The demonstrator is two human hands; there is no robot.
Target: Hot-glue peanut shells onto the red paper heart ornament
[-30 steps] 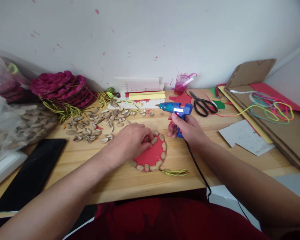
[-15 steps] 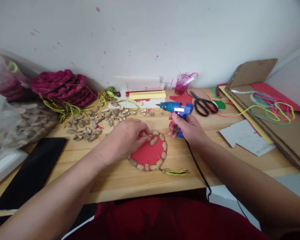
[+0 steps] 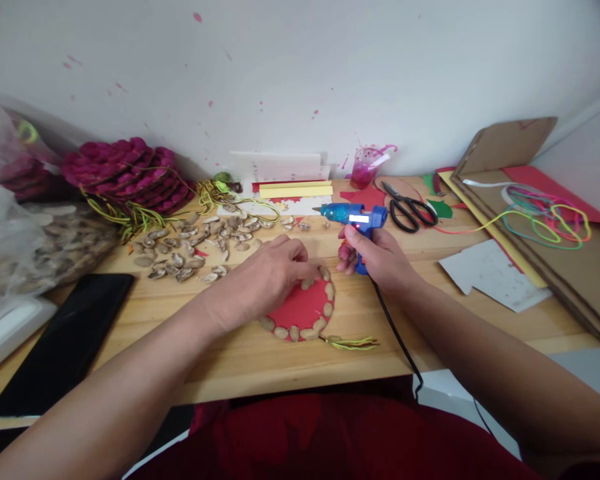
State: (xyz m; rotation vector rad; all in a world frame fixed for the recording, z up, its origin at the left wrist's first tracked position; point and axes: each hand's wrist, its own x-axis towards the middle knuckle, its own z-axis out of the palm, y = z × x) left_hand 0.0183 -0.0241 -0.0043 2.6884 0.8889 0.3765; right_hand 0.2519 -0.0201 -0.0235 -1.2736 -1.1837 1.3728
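A red disc (image 3: 300, 310) lies on the table with half peanut shells (image 3: 329, 292) around its edge and a yellow-green and dark cord tail (image 3: 353, 343) at its lower right. My left hand (image 3: 280, 270) is over the disc's upper left, fingers bent and drawn together at the top rim. One shell (image 3: 307, 285) peeks out just below those fingertips; whatever they pinch is hidden. In my right hand (image 3: 375, 257) is a blue glue gun (image 3: 355, 219), gripped by its handle. Its nozzle points left, above the table beyond the disc, and a black cable hangs below.
Loose peanut shells (image 3: 180, 247) are scattered at left, near a bag of shells (image 3: 65, 247) and a black tablet-like slab (image 3: 63, 347). Magenta shell-covered pieces (image 3: 130, 177) are stacked behind. Scissors (image 3: 410, 210), a stained cup (image 3: 363, 170) and cardboard (image 3: 555, 220) with coloured cord sit right.
My left hand has shifted right along the disc's top edge and now covers rim shells that showed before. The right hand and glue gun have stayed nearly still.
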